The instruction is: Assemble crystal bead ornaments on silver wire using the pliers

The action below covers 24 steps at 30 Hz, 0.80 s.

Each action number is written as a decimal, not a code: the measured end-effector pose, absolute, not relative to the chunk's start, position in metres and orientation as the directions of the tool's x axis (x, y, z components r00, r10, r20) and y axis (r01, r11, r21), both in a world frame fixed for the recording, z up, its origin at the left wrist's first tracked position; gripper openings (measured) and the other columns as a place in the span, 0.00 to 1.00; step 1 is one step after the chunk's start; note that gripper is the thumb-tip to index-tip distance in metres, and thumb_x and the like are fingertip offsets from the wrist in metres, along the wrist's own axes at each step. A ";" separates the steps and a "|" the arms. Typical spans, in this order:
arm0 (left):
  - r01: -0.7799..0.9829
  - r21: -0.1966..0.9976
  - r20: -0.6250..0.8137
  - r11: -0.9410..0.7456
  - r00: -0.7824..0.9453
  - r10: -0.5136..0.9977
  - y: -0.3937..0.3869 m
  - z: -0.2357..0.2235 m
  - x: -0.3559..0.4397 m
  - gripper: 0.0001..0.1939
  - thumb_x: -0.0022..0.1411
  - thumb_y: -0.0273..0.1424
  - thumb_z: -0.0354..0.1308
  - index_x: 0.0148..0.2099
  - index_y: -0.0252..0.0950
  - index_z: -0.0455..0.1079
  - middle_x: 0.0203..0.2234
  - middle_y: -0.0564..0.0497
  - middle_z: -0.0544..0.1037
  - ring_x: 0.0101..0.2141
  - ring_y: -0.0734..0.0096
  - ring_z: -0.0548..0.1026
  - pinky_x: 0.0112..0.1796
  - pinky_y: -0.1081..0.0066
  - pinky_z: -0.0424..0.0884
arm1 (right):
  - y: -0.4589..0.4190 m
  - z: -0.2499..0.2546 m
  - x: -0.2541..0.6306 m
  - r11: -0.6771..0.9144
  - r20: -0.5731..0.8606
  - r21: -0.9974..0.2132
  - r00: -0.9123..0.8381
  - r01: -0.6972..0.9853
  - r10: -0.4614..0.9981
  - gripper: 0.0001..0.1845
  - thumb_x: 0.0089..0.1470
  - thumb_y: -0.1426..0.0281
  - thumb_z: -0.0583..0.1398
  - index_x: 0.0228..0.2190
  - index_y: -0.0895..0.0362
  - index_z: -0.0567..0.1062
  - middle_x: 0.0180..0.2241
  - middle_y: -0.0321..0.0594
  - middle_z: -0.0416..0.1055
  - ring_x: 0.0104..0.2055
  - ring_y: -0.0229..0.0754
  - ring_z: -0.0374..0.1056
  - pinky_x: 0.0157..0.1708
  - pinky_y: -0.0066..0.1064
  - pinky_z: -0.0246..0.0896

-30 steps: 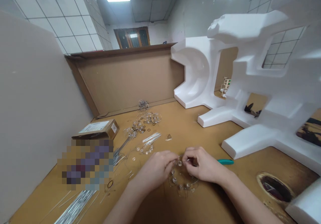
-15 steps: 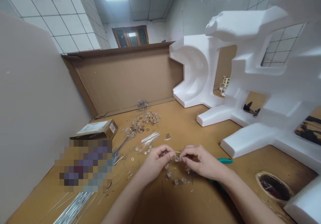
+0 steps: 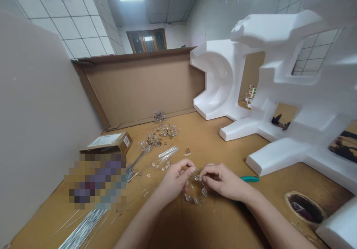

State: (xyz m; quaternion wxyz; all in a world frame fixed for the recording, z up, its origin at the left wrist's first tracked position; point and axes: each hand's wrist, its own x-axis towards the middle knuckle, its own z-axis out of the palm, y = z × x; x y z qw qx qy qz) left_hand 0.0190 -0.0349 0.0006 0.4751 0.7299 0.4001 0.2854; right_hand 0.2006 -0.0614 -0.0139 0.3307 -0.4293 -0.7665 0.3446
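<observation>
Between my two hands hangs a wire ring strung with clear beads (image 3: 195,200), held a little above the table. My left hand (image 3: 178,176) pinches the wire at the ring's upper left, thumb against forefinger. On the other side, my right hand (image 3: 219,178) is closed at the upper right, its fingertips by a clear bead (image 3: 196,177). The ring's lower part dangles below the fingers. Green-handled pliers (image 3: 250,179) lie partly hidden behind my right wrist.
Loose beads (image 3: 164,166), short metal rods (image 3: 168,152) and a heap of beaded rings (image 3: 167,130) lie beyond my hands. Long wires (image 3: 83,228) and a small cardboard box (image 3: 108,143) are at left. White foam packing (image 3: 279,159) stands right, near a round hole (image 3: 305,207).
The bead ring has turned and narrowed, its hanging beads shifting. My left fingertips have come slightly higher, while my right hand has stayed almost in place.
</observation>
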 end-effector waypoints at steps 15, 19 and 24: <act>0.277 0.874 0.212 -0.398 0.522 0.827 -0.033 -0.004 0.017 0.12 0.60 0.39 0.45 0.33 0.36 0.61 0.26 0.56 0.71 0.12 0.84 0.59 0.15 0.80 0.56 | -0.065 -0.015 0.192 0.306 0.152 -0.895 -0.421 0.325 0.894 0.12 0.54 0.64 0.50 0.27 0.58 0.67 0.25 0.36 0.68 0.28 0.36 0.64 0.31 0.27 0.59; 0.247 0.879 0.226 -0.409 0.538 0.812 -0.035 0.000 0.017 0.11 0.60 0.38 0.44 0.33 0.36 0.61 0.28 0.55 0.72 0.11 0.86 0.59 0.14 0.81 0.55 | -0.078 -0.013 0.204 0.304 0.162 -0.848 -0.333 0.434 0.929 0.16 0.54 0.62 0.50 0.42 0.57 0.64 0.33 0.40 0.70 0.33 0.39 0.65 0.33 0.30 0.60; 0.224 0.889 0.225 -0.399 0.546 0.807 -0.038 0.004 0.018 0.11 0.60 0.37 0.44 0.33 0.36 0.61 0.29 0.55 0.73 0.11 0.87 0.59 0.14 0.81 0.55 | -0.111 -0.016 0.243 0.245 0.111 -0.394 -0.219 0.886 0.969 0.32 0.41 0.60 0.59 0.49 0.55 0.65 0.47 0.48 0.65 0.47 0.50 0.60 0.47 0.40 0.52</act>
